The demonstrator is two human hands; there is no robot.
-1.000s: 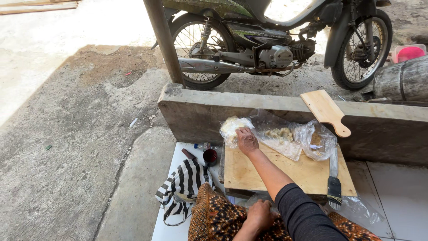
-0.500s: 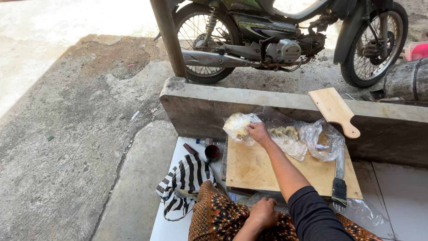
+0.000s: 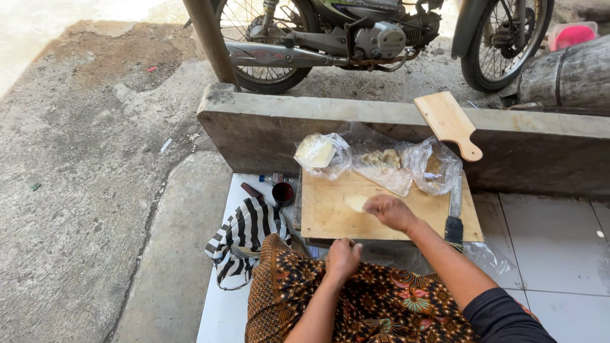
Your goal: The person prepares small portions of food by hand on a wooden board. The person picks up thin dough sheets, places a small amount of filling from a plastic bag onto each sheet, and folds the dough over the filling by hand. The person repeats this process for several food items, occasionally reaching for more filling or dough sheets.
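My right hand (image 3: 391, 211) hovers over the middle of a wooden cutting board (image 3: 327, 219) and pinches a pale round slice (image 3: 357, 202) by its edge. My left hand (image 3: 343, 257) rests in a loose fist on my patterned skirt, just below the board's near edge, holding nothing. Three clear plastic bags lie along the board's far edge: one with a pale lump (image 3: 319, 154), one with light chunks (image 3: 381, 162), and one with brownish contents (image 3: 436, 168). A black-handled knife (image 3: 455, 216) lies along the board's right side.
A small wooden paddle board (image 3: 450, 122) leans on the concrete curb (image 3: 254, 121). A striped cloth (image 3: 244, 230) and a small dark cup (image 3: 283, 192) lie left of the board. A motorcycle (image 3: 356, 38), a log (image 3: 569, 76) and a pink tub (image 3: 572, 35) stand beyond.
My right hand has drawn back from the left plastic bag to the board's middle, now holding a pale slice. The view has tilted down and closer. My left hand stayed on my lap.
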